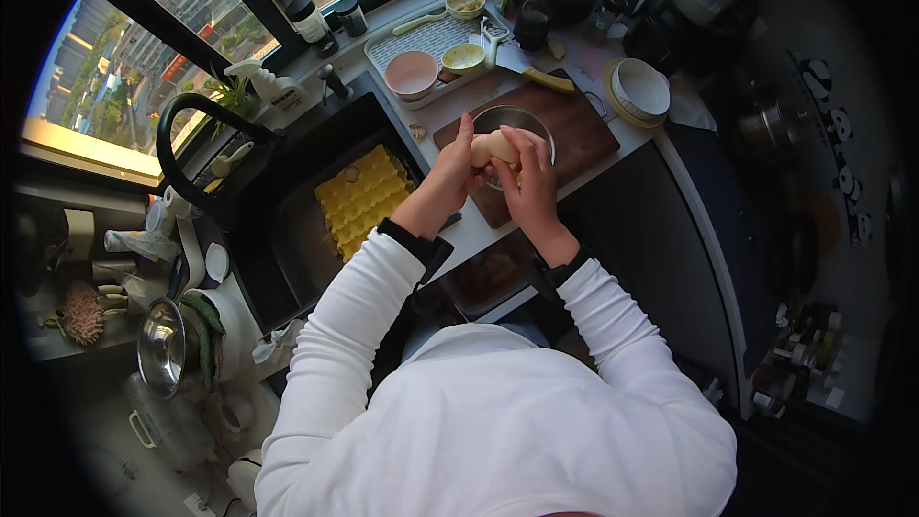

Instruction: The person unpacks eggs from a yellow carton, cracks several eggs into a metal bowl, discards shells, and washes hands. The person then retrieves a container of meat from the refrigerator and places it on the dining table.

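Over a steel bowl (518,113) on a dark wooden cutting board (592,135), my left hand (454,164) and my right hand (530,171) meet around pale, rounded things that look like eggs or eggshell halves (495,148). The fingers of both hands touch them; which piece each hand bears, and whether the shell is cracked, is hard to tell. The bowl's contents are mostly hidden by the hands. To the left, a yellow egg tray (366,201) lies in the black sink, with one egg (352,174) near its upper edge.
Behind the board are a yellow-handled knife (549,80), a pink bowl (411,74) on a white drain tray (380,50), and a dark bottle (534,14). Stacked white dishes (641,88) stand at the right. A black faucet (169,147) arches over the sink (287,258).
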`<state>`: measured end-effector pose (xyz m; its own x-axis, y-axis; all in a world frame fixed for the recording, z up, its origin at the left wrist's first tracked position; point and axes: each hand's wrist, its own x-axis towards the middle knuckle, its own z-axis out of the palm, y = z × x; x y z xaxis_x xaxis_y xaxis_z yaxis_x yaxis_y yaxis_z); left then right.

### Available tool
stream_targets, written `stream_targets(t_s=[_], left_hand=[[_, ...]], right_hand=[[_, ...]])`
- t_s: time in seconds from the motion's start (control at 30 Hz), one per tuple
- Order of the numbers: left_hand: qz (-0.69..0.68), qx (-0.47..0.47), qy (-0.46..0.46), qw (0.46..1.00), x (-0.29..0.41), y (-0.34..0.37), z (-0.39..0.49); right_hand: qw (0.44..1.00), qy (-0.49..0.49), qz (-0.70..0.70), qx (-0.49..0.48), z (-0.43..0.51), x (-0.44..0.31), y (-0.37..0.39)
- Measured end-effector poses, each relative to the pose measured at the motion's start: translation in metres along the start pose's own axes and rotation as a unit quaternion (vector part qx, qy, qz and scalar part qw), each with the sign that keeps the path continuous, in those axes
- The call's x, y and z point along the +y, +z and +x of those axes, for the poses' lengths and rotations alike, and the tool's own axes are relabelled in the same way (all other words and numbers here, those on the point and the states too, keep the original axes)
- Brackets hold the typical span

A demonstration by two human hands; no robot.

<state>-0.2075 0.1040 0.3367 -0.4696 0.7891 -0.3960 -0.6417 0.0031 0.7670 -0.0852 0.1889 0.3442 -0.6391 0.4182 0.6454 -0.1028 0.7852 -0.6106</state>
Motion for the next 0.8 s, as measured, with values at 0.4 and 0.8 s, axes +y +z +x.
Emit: stream_targets(t_s=[0.4,0.8], left_hand=[[0.154,-0.011,0.104,0.983,-0.002,0.014,0.008],[0.451,0.061,0.335,0.825,0.004,0.013,-0.007]], right_hand=[[0.782,0.373,0.491,-0.086,0.01,0.051,-0.062],[0.894,0.275,0.313,-0.167,0.024,0.054,-0.045]])
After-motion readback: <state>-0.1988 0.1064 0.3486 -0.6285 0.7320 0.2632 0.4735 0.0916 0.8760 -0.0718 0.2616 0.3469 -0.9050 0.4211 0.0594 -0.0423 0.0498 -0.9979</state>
